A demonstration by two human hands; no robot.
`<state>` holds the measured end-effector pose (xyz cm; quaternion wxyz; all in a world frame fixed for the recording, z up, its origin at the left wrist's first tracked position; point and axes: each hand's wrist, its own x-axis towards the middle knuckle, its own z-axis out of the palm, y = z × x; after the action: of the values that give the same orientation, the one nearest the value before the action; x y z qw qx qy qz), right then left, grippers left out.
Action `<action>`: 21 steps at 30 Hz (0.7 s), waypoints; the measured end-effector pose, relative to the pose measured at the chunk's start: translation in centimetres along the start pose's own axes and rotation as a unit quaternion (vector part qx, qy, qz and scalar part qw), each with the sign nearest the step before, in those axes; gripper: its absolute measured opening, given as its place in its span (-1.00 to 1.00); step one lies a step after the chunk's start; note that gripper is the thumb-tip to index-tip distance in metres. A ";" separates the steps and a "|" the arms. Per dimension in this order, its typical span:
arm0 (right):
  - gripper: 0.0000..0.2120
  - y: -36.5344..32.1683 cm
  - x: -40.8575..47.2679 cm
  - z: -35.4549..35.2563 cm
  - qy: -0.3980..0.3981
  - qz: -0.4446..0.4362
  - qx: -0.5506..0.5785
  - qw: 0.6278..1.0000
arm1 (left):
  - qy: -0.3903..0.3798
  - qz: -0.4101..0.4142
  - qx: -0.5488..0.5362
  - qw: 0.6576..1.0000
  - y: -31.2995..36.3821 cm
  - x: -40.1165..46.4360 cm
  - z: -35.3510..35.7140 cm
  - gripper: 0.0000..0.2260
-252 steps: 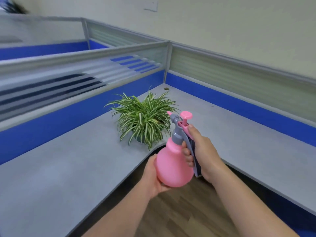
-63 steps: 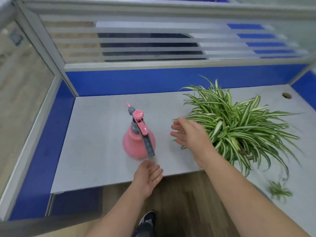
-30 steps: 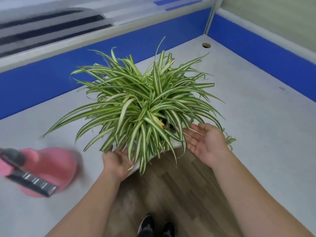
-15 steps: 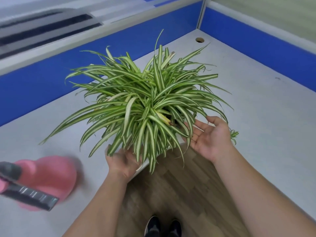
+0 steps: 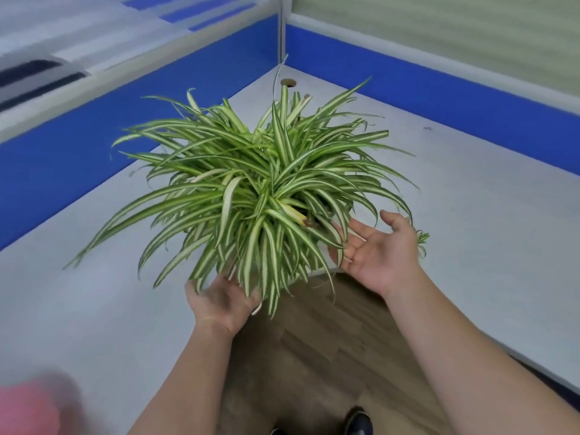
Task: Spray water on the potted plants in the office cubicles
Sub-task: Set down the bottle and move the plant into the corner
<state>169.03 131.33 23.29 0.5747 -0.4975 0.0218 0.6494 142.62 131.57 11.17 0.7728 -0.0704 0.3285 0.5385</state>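
A spider plant [image 5: 260, 183] with long green-and-white striped leaves stands at the inner curve of the grey desk [image 5: 470, 215]; its pot is hidden under the leaves. My left hand [image 5: 219, 302] is pressed in under the foliage at the near left side, its fingers covered by leaves. My right hand [image 5: 379, 252] is at the plant's right side, palm up and fingers spread, fingertips among the leaves. The pink spray bottle [image 5: 28, 412] stands on the desk at the bottom left corner, blurred and cut off, with no hand on it.
Blue cubicle partitions [image 5: 439, 89] with frosted panels above close the desk at the back and right. A cable hole [image 5: 287, 82] sits in the far corner. A small plantlet [image 5: 422, 238] hangs off beside my right hand. Wood floor [image 5: 314, 356] and my shoe [image 5: 357, 419] show below.
Earlier both hands held the spray bottle; it now stands on the desk at the left. Both hands have closed in on the plant's base, and the view has swung right.
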 end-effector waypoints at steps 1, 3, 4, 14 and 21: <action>-0.43 -0.6 0.2 -0.6 0.001 -0.003 0.006 1.000 | -0.004 -0.005 -0.005 1.000 -0.6 0.5 0.7 -0.27; -0.44 -2.1 0.7 -2.0 0.002 -0.011 0.024 1.000 | -0.014 -0.014 -0.005 1.000 -2.0 1.6 2.3 -0.30; -0.43 -2.9 1.0 -2.8 0.002 -0.014 0.036 0.999 | -0.019 -0.021 -0.001 1.000 -2.8 2.2 3.0 -0.32; -0.45 -11.3 1.6 -11.1 0.039 -0.085 0.071 0.993 | -0.032 -0.088 0.068 0.993 -12.5 7.0 9.9 -0.31; -0.43 -17.1 0.6 -18.0 0.091 -0.120 0.086 0.985 | -0.015 -0.127 0.115 0.985 -20.9 8.8 14.1 -0.27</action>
<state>193.42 126.74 23.08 0.6846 -0.5024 0.0703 0.5235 168.84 136.44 11.86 0.8427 -0.0142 0.3654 0.3951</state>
